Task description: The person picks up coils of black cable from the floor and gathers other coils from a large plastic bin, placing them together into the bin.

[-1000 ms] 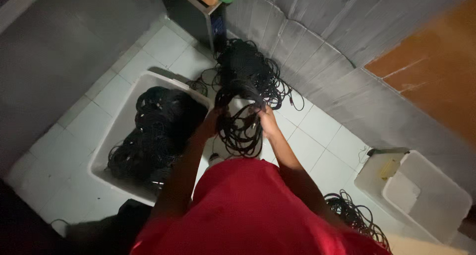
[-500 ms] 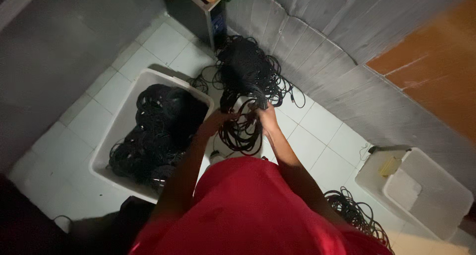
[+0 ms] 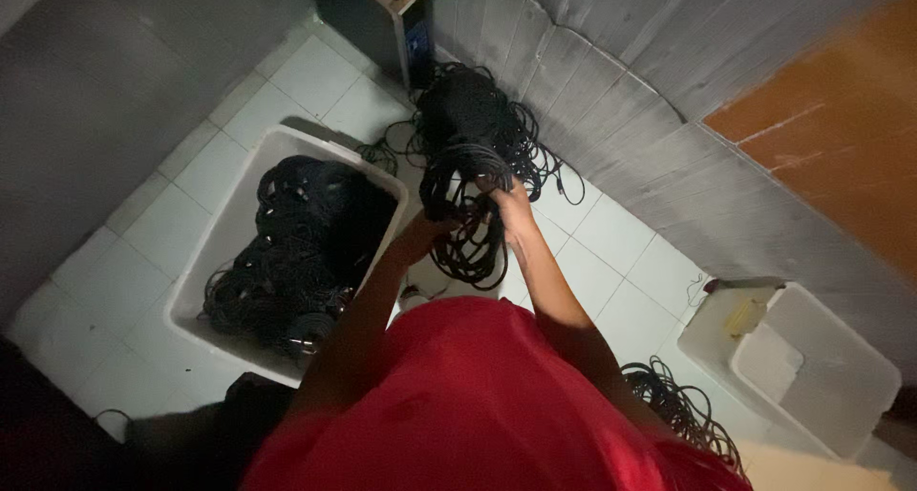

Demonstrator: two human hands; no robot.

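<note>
The person's two hands meet in front of the red shirt point(image 3: 478, 405), and both are in a bunch of black cables point(image 3: 468, 219). The right hand point(image 3: 513, 207) has its fingers curled shut around the top of the loops. The left hand point(image 3: 427, 231) is pressed into the same loops from the other side, but the cables hide its fingers, so I cannot tell if they are closed or loose.

The bunch is up in the air, over the white floor tiles point(image 3: 611, 252). Most of it hangs down below the fingers in long round loops. So its long way runs up and down, from the hands toward the floor. A few strands go from the fingers up to the big cable pile point(image 3: 473, 104) that lies by the grey wall point(image 3: 611, 118).

I think the cables are soft and bendy, not stiff. One cable would be light, but many together would feel heavy. They look smooth, so they could slip. They can also snag and knot on each other. The best place to hold is where the loops come together at the top, right where the right hand is.

To the left of the fingers sits a white tub point(image 3: 205, 262) full of coiled cables. Well off to the right is an open white box point(image 3: 821, 386), with more loose cables point(image 3: 678, 405) near it.
</note>
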